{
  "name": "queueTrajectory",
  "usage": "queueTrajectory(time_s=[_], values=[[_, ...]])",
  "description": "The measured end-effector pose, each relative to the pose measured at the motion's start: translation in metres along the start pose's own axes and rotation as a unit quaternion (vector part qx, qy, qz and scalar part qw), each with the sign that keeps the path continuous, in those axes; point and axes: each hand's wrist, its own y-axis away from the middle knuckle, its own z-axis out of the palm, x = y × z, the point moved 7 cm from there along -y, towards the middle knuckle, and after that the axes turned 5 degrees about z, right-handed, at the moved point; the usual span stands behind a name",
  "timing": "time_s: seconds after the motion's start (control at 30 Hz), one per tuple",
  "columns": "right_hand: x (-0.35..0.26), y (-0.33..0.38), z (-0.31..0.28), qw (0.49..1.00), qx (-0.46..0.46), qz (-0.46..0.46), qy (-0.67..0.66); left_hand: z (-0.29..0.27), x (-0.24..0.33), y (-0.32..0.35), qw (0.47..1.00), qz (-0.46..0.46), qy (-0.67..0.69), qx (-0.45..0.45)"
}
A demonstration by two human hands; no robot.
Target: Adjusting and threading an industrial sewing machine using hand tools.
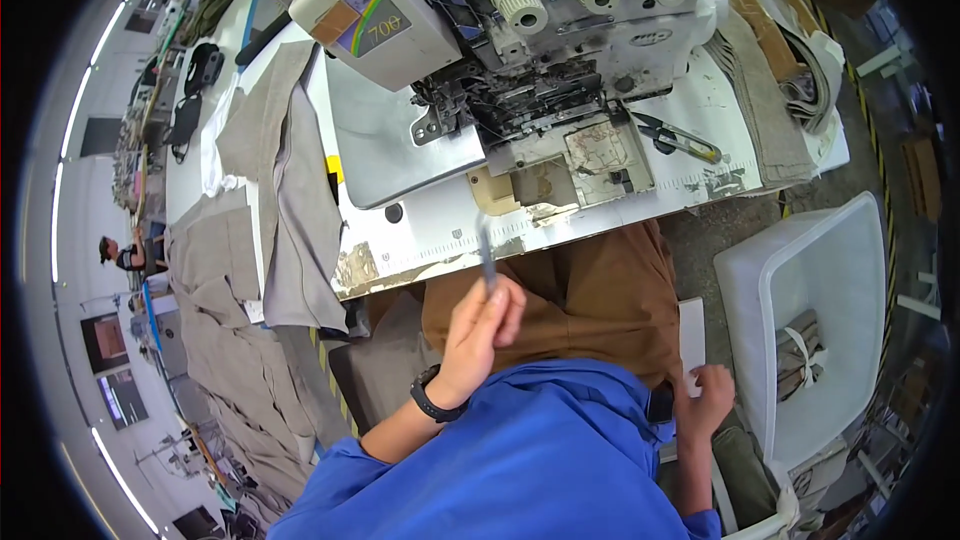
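In front of my lap, my left hand (484, 325) is closed around a thin, straight grey metal tool (487, 252). Its upper end is blurred and points toward the front edge of the white sewing table (420, 258). Beyond it stands an overlock sewing machine (560, 70) with its front cover open and its dark inner parts showing. My right hand (706, 400) hangs low beside my right hip, fingers curled in, with nothing visible in them. The nearest thing to it is a white plastic bin (745, 280). A pair of thread snips (680, 136) lies right of the machine.
Grey-brown cloth pieces (300, 200) drape over the table's left side, and more cloth (235, 360) piles below. Folded grey cloth (765, 110) and a cardboard box (765, 0) sit at the right. A tied bundle (800, 355) lies in the bin. Another person (130, 253) is far left.
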Motion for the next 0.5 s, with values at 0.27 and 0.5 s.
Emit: queueTrajectory(time_s=[0.27,0.5], values=[[-0.182,-0.089,-0.045,0.828,-0.034,-0.517,-0.213,0.071,0.015,0.015,0.964,-0.011,-0.149,-0.221],[-0.125,-0.234,-0.108,0.851,0.241,-0.214,-0.414,-0.064,0.096,-0.017,0.805,0.307,-0.344,0.373]])
